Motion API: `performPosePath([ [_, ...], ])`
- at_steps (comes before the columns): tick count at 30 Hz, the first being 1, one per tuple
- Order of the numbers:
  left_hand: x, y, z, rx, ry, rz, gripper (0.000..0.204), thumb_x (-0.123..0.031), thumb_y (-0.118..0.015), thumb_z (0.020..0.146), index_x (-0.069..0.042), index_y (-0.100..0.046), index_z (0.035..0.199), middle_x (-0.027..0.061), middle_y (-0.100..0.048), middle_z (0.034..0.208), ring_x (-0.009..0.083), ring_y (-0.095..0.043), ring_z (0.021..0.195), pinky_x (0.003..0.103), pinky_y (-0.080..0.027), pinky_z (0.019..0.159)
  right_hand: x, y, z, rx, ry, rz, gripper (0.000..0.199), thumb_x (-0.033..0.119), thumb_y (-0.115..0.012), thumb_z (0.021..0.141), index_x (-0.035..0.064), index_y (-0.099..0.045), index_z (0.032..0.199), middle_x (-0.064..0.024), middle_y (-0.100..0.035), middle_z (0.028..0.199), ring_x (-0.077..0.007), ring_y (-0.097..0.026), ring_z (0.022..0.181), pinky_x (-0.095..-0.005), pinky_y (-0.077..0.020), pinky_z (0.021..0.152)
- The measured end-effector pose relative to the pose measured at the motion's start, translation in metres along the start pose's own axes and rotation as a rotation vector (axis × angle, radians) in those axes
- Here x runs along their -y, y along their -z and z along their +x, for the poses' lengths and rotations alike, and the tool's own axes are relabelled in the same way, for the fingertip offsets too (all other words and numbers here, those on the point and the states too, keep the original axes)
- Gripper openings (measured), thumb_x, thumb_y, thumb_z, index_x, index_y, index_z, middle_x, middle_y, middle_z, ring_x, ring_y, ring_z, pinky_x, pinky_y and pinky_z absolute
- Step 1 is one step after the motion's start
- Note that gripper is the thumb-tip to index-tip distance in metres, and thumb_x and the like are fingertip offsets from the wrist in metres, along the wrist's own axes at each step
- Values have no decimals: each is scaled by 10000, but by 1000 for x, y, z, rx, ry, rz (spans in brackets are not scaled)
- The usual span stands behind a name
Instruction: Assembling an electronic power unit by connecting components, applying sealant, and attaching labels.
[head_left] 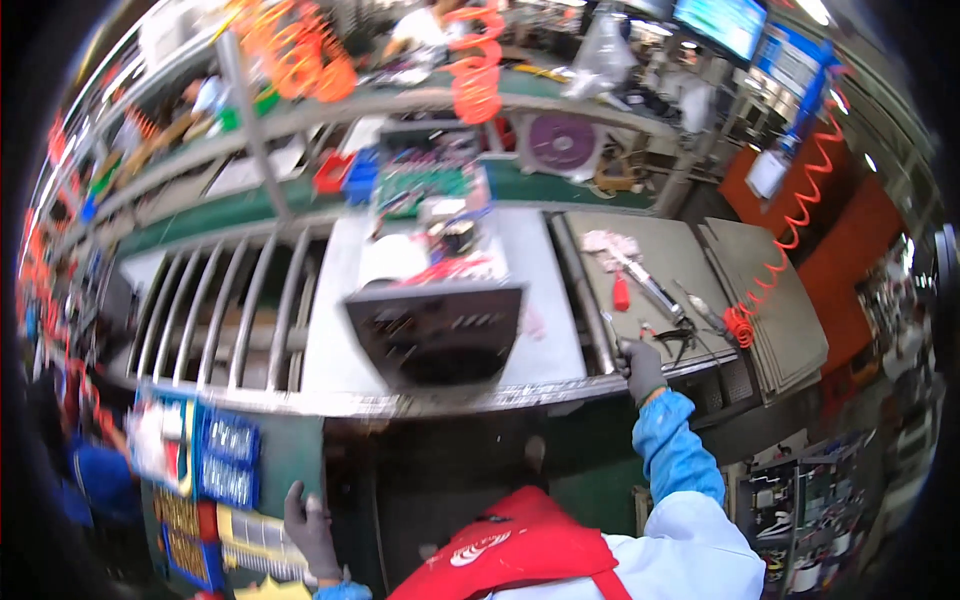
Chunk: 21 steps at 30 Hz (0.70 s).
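Note:
My right hand point(642, 370), in a grey glove, is at the front edge of the beige board point(690, 345) on the right. Its fingers are curled closed, and I cannot make out what they hold. Beyond it lie a red-handled tool point(621, 292), a long dark tool point(655, 295) and black pliers point(676, 340). My left hand point(312, 530), also gloved, hangs open at the lower left with fingers apart, beside yellow-edged sheets point(262, 540). Between the hands, farther off, an open electronics chassis point(435, 335) with a black panel facing me stands on a white board point(545, 320); a green circuit board point(430, 187) shows inside.
A roller conveyor point(240, 310) runs left of the chassis. Blue bins point(228, 455) of small metal parts stand at lower left. Orange coiled hoses point(475, 70) hang above, and a red coiled hose point(790, 235) reaches the right side. A parts rack point(800, 510) stands lower right.

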<state>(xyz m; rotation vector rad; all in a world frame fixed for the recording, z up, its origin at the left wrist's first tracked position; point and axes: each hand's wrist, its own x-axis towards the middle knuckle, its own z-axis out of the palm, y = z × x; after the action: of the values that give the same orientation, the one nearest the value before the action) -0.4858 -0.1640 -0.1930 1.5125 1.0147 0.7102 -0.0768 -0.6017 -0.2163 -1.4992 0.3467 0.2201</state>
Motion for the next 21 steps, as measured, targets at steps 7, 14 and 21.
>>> performPosePath([
  [7,-141,-210,57,-123,-427,-209,494,-285,-458,1010,61,-479,1361,155,-562,1249,229,-530,1111,377,-404,996,104,142,247,-328,59,299,153,129,-545,903,22,-635,966,-55,-594,742,-94,-470,513,-207,-353,386],
  [14,-184,-297,85,-355,-229,-387,414,-446,-575,916,-59,-609,1059,26,-487,859,137,-509,785,297,-440,721,172,211,409,-431,84,404,187,64,-515,890,52,-666,999,-51,-606,719,-116,-498,512,-238,-378,411],
  [21,-157,-272,103,-387,-213,-220,431,-371,-431,1004,-64,-565,1276,2,-468,896,115,-477,845,291,-413,823,210,221,504,-305,195,448,120,111,-520,933,76,-605,1010,-35,-616,775,-100,-504,542,-201,-391,413],
])
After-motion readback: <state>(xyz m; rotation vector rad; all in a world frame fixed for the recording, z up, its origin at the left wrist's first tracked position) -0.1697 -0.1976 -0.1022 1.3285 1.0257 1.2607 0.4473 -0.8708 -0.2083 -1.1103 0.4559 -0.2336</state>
